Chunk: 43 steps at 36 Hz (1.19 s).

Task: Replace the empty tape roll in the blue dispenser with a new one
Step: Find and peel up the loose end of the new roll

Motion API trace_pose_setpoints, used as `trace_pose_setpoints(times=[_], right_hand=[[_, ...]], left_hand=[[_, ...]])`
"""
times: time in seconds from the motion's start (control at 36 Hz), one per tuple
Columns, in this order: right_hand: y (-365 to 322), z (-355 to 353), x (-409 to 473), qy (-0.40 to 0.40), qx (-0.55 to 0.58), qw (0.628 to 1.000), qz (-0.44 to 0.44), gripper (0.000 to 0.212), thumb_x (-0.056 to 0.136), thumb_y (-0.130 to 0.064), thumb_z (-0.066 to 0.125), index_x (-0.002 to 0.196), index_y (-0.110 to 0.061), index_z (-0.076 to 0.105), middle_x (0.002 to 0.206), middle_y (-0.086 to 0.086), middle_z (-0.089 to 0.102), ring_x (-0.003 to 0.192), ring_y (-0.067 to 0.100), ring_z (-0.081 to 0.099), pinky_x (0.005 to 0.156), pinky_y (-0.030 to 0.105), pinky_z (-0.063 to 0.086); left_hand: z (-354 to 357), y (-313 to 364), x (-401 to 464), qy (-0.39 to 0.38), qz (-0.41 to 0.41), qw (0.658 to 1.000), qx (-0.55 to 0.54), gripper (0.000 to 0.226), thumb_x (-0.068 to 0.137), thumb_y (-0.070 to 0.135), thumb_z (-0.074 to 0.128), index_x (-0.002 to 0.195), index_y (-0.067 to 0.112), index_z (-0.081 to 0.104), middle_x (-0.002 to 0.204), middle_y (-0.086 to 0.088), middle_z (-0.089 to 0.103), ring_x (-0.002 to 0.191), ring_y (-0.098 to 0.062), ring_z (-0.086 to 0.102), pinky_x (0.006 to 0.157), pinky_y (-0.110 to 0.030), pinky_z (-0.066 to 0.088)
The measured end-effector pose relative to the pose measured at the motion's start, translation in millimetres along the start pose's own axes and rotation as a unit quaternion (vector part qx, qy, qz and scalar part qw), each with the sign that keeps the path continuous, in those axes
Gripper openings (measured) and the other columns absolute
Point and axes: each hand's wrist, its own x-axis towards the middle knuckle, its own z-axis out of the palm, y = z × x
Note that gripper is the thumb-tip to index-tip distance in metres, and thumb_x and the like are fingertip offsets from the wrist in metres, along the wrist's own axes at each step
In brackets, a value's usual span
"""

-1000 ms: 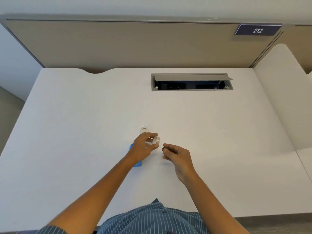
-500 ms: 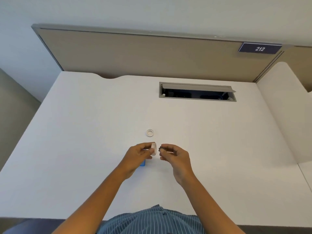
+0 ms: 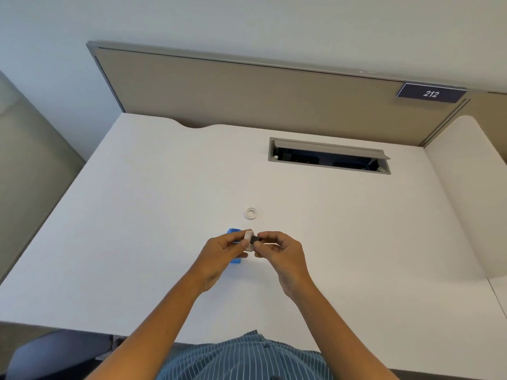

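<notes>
My left hand (image 3: 223,252) pinches a small white tape roll (image 3: 248,236) held on edge above the desk. My right hand (image 3: 277,249) grips a small black hub piece (image 3: 255,238) whose tip touches the roll's side. The blue dispenser (image 3: 234,232) lies on the white desk (image 3: 153,215) under my left hand, mostly hidden by it; only its far end and a near corner show. A second small white ring of tape (image 3: 250,213) lies flat on the desk just beyond my hands.
An open cable tray (image 3: 329,157) is set into the desk at the back right. A tan partition (image 3: 247,94) with a "212" sign (image 3: 430,93) stands behind. A white divider (image 3: 472,193) borders the right side.
My hands have come together, so the black piece in my right hand now meets the roll in my left. The view has tilted up and shifted left.
</notes>
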Motion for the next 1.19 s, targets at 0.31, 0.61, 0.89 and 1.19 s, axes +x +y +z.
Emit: trace_pose_setpoints(times=[0.31,0.61,0.89,1.19], right_hand=[[-5,5,-9,-0.023,-0.020,0.999,-0.014,0.019,0.087,-0.015,0.089,0.104,-0.024,0.086,0.095,0.004,0.087,0.085,0.026,0.083,0.085,0.034,0.066],[-10,6,-13,-0.032,-0.052,0.997,-0.038,0.023,0.089,-0.013,0.088,0.110,-0.021,0.087,0.098,0.001,0.087,0.084,0.023,0.083,0.080,0.027,0.066],[-10,1,-15,-0.055,-0.024,0.998,-0.036,0.023,0.089,-0.015,0.088,0.111,-0.023,0.087,0.106,0.002,0.086,0.092,0.026,0.082,0.084,0.028,0.065],[-6,-1,-12,-0.050,0.015,0.999,-0.008,0.024,0.088,-0.002,0.086,0.111,-0.010,0.083,0.102,0.011,0.086,0.097,0.030,0.083,0.080,0.032,0.066]], left_hand=[[-2,0,-17,0.012,0.009,1.000,-0.008,0.033,0.091,0.041,0.076,0.123,0.037,0.078,0.118,0.003,0.081,0.112,-0.018,0.076,0.084,-0.020,0.061],[1,-2,-20,0.021,0.013,1.000,0.003,0.043,0.091,0.039,0.075,0.132,0.025,0.074,0.118,0.001,0.081,0.110,-0.019,0.077,0.091,-0.023,0.062],[2,-3,-24,0.035,0.022,0.999,-0.001,0.043,0.085,0.038,0.079,0.128,0.029,0.077,0.115,0.006,0.082,0.107,-0.016,0.078,0.086,-0.017,0.060],[7,-3,-29,0.061,0.052,0.997,0.013,0.041,0.080,0.039,0.081,0.121,0.038,0.077,0.111,0.010,0.082,0.105,-0.013,0.078,0.082,-0.013,0.057]])
